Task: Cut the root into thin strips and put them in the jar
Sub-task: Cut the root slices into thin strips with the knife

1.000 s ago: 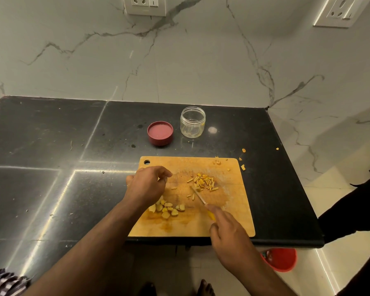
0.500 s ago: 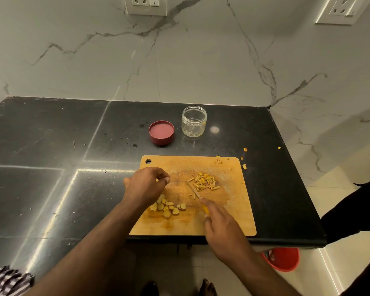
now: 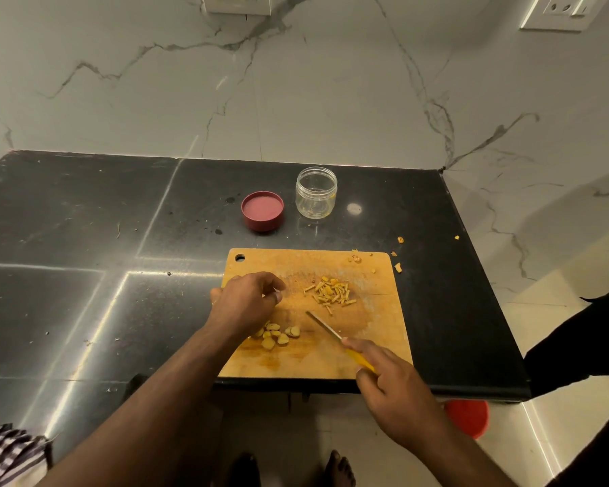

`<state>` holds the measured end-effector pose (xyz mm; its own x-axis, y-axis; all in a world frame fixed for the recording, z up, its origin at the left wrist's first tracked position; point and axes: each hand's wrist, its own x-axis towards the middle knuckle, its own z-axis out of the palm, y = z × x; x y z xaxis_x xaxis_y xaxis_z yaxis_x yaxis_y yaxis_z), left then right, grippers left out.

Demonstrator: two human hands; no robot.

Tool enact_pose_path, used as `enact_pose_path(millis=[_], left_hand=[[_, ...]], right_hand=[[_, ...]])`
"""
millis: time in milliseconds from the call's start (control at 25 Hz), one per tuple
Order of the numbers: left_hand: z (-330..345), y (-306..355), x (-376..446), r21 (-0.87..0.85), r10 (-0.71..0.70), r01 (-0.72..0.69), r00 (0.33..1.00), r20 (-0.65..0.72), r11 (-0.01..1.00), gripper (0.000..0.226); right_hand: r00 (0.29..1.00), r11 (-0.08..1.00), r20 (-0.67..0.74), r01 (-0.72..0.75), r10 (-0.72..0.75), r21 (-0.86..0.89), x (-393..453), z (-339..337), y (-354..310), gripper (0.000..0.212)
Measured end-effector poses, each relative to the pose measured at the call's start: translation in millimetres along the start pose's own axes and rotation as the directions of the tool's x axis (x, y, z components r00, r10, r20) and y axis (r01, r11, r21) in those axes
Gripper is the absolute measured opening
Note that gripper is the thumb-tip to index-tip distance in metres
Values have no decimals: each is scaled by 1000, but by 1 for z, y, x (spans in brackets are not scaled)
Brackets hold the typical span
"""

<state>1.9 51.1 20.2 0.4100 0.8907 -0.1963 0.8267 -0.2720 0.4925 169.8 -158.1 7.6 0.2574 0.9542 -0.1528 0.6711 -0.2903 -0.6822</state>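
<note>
Broadly, a black table [image 3: 85,240] carries a wooden cutting board [image 3: 384,332]. At its 12 o'clock stand the open jar [image 3: 316,192] and red lid [image 3: 262,210]. The right hand [image 3: 396,391] has its grip clamped on a knife [image 3: 326,328]; the left hand [image 3: 247,302] has fingertips curled together, contents unclear. Root slices [image 3: 278,334] lie at 7, strips [image 3: 331,292] at 1.

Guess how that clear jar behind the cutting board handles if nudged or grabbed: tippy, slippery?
The jar looks squat and wide-mouthed, so probably stable rather than tippy. It appears nearly empty and lidless, so likely light and may slide on the glossy black counter. Its smooth clear wall could be slippery to a juice-stained hand.
</note>
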Motion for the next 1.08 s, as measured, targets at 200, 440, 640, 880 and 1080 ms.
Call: enact_pose_path(millis=[200,440,640,880,1080], left_hand=[[-7,-8,-1,17,-37,37,999,-14,999,17],[-23,-28,-7,77,-119,117,993,14,990,11],[-26,-35,-16,-53,-92,105,976,199,993,11],[-18,-30,-22,-43,-76,88,970,230,995,22],[-22,-34,-21,-89,-90,112,970,225,990,15]], right_hand=[[996,999,-71,-47,48,19,3,-3,5,43],[999,998,13,39,-40,49,8,5,-10,42],[998,997,40,46,-49,66,12,11,-15,43],[996,995,51,65,-69,69,18,15,-21,42],[995,996,66,65,-69,66,18,18,-24,41]])
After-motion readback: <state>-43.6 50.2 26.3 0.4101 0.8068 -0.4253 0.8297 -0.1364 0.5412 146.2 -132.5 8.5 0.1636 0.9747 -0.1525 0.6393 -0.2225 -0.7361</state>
